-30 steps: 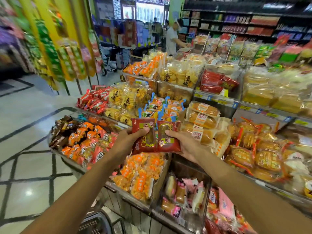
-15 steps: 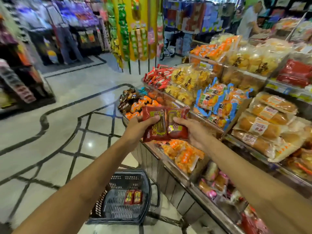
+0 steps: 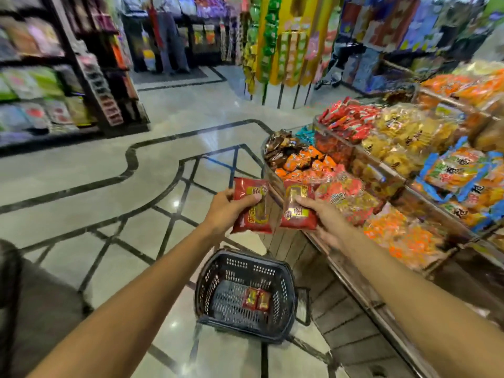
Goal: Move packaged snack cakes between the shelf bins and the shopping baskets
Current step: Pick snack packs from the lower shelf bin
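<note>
1. Floor (image 3: 81, 186): pale glossy tile with dark inlaid lines, spreading left of and beyond both grips. Far edges smear with motion blur.
2. Shelf bins (image 3: 403, 184): tiered display to the right of the right grip, running off the right edge. Clear-fronted bins hold orange, red, yellow and blue-edged packets; print unreadable. The lower tier beneath the right forearm is dark and hard to make out.
3. Dark shelving (image 3: 54, 77): far left of the left grip, goods blurred to colour patches only.
4. Hanging display (image 3: 275, 45): yellow and green strips well beyond the grips, top cut off by the frame.
5. Shopping basket (image 3: 245, 293): dark mesh, on the floor directly below both grips, close to the base of the bins. Its near rim is blurred.
6. Left hand (image 3: 226, 211): grip closed round the left snack cake (image 3: 252, 205), a red packet with gold label, thumb on its face, fingers hidden behind it.
7. Right hand (image 3: 319, 214): grip closed on the right snack cake (image 3: 296, 205), same red wrapper, thumb across its front; fingers mostly hidden beneath. The two packets sit side by side, near edges just about meeting; cannot tell if they touch.
8. Two basket cakes (image 3: 256, 300): small red packets lying side by side on the basket bottom, below the grips; label detail too small to read.
</note>
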